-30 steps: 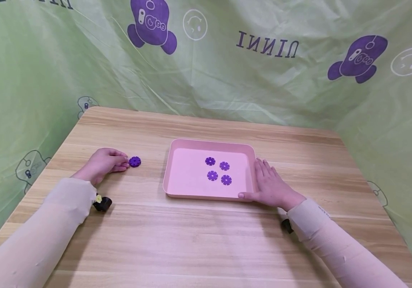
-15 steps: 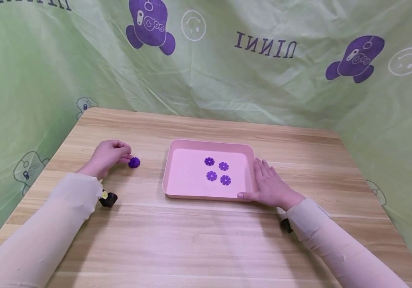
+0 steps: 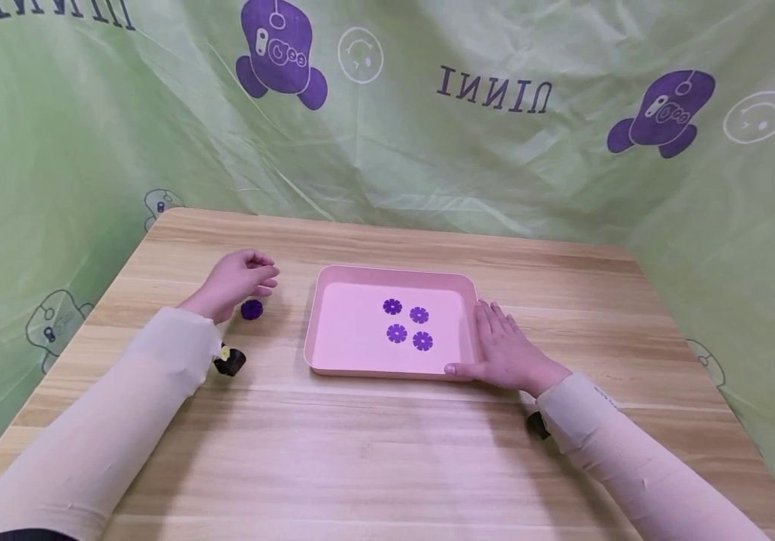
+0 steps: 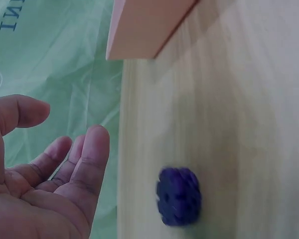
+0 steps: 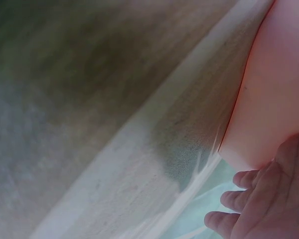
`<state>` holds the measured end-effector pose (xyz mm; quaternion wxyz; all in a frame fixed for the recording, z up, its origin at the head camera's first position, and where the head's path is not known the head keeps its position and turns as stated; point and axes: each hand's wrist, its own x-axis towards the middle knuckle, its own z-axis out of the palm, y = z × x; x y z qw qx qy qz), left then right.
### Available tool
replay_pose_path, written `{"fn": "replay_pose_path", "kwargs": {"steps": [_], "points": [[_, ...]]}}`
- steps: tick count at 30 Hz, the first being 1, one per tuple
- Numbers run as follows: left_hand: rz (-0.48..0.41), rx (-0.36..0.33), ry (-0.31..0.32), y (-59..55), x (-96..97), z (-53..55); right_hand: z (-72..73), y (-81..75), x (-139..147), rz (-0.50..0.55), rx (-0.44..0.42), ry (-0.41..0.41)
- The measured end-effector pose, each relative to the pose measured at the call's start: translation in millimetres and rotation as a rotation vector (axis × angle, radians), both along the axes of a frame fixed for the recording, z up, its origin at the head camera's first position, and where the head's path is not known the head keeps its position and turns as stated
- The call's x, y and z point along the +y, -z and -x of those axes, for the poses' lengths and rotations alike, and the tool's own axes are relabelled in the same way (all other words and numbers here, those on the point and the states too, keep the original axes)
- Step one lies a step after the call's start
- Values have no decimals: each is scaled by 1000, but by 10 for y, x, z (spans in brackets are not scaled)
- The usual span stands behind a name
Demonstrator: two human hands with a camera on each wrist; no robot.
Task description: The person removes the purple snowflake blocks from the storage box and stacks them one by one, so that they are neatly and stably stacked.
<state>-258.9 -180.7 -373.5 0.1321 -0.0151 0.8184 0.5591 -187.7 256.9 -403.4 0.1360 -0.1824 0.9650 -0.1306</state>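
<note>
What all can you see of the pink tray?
The pink tray is a shallow rounded rectangle with low walls, apparently plastic. It lies flat, open side up, on the wood-grained table, with four notched purple discs on its floor, mostly right of centre. The right hand rests against its right end, thumb at the near rim.
</note>
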Motion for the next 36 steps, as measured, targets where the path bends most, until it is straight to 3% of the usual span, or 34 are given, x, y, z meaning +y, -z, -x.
{"fn": "replay_pose_path", "kwargs": {"steps": [8, 15, 21, 30, 36], "points": [[18, 8, 68, -131, 355, 180, 3, 22, 12, -7, 24, -10], [24, 7, 121, -156, 696, 307, 7, 45, 26, -8, 28, -5], [41, 3, 161, -128, 951, 336, 12, 48, 28, -7, 31, -6], [95, 11, 237, -11, 1173, 306, 19, 41, 19, -1, 22, -2], [54, -41, 225, 55, 1312, 322, 17, 44, 14, 8, 22, -1]]}}
